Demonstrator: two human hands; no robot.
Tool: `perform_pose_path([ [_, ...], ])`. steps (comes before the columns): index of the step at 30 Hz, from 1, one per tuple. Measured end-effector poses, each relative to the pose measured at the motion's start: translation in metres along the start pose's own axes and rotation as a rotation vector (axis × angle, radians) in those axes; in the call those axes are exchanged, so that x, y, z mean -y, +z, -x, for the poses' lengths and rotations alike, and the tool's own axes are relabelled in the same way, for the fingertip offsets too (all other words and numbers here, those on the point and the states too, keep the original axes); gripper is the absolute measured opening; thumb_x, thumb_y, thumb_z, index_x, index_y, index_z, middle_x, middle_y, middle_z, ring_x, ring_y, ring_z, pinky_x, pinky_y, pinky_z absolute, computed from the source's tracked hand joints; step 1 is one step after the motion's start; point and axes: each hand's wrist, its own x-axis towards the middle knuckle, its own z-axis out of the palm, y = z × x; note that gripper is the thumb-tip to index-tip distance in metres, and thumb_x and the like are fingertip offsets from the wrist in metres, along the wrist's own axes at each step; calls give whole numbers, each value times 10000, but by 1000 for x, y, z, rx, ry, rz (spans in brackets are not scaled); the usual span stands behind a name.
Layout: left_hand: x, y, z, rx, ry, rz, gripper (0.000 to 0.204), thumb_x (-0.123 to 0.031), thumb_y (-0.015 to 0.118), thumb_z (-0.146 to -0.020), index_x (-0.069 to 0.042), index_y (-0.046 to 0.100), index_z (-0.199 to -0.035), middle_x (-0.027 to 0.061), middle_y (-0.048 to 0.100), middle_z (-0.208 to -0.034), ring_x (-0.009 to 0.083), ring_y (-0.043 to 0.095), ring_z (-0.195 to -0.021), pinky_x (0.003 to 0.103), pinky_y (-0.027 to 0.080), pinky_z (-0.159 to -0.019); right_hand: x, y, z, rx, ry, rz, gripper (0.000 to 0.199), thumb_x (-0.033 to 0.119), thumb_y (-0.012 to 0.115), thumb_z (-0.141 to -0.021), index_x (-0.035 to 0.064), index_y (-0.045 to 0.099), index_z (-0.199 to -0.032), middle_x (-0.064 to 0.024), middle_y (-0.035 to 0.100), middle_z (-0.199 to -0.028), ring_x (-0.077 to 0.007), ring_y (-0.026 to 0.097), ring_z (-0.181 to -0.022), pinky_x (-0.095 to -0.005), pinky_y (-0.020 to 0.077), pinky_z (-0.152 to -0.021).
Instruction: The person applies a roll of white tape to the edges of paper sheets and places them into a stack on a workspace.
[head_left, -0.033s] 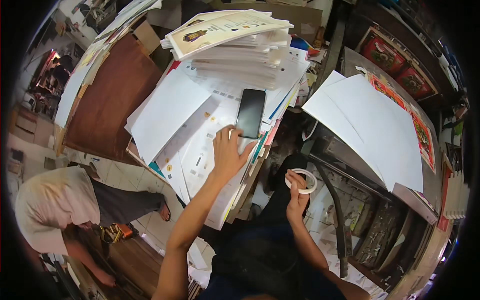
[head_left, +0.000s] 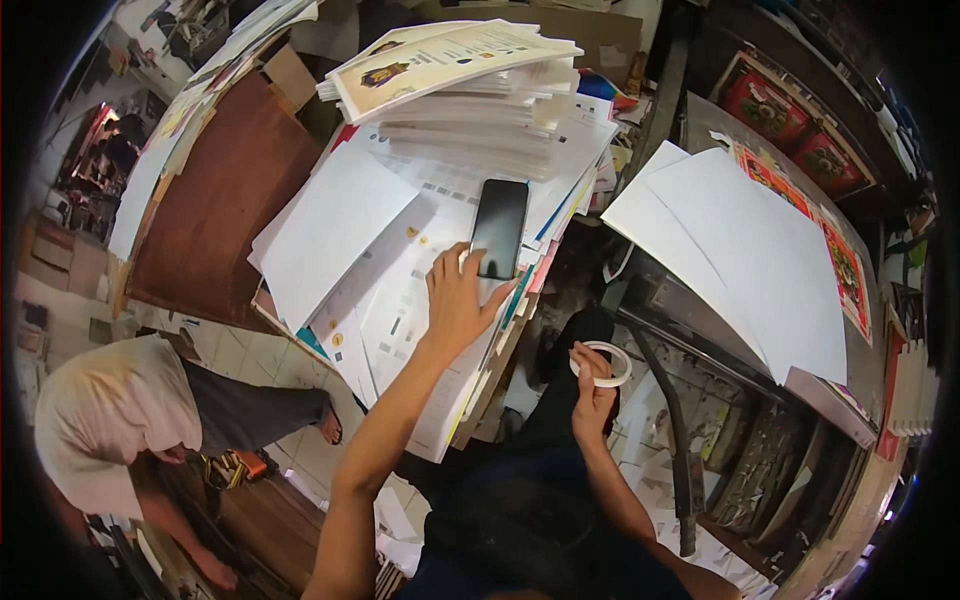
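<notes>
My left hand [head_left: 457,302] lies with its fingers spread on a stack of printed sheets [head_left: 395,290], and its fingertips reach the near edge of a black phone [head_left: 501,225]. The phone lies flat with a dark screen. Lower and to the right, my right hand [head_left: 594,405] grips a roll of white tape [head_left: 621,366] by its left side, above my dark-clothed leg. Blank white sheets [head_left: 330,235] rest on the left part of the printed stack. Behind the phone rises a tall pile of printed cards or sheets [head_left: 455,65] with a cream top.
More white sheets [head_left: 745,245] cover a grey machine table [head_left: 655,310] at the right. A dark lever [head_left: 683,470] hangs below it. On the left, a person in a pale shirt [head_left: 120,410] bends beside a brown board [head_left: 225,200]. Paper scraps lie on the tiled floor.
</notes>
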Motion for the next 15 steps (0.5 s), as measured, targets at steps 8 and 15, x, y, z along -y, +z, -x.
perform_pose_path([
  [8, 4, 28, -13, 86, -3, -92, 666, -564, 695, -847, -52, 610, -1265, 237, 415, -1444, 458, 311, -1383, 638, 252, -1059, -90, -26, 29, -52, 98, 350, 272, 213, 592, -1010, 16, 742, -1121, -117, 697, -1201, -279, 559, -1193, -404, 380, -1079],
  [15, 1, 22, -17, 152, 3, -176, 685, -573, 703, -834, -40, 623, -1256, 232, 414, -1444, 459, 313, -1378, 639, 257, -1053, -99, -28, 31, -38, 130, 339, 278, 232, 597, -1003, 29, 742, -1125, -110, 699, -1194, -281, 560, -1195, -415, 375, -1087],
])
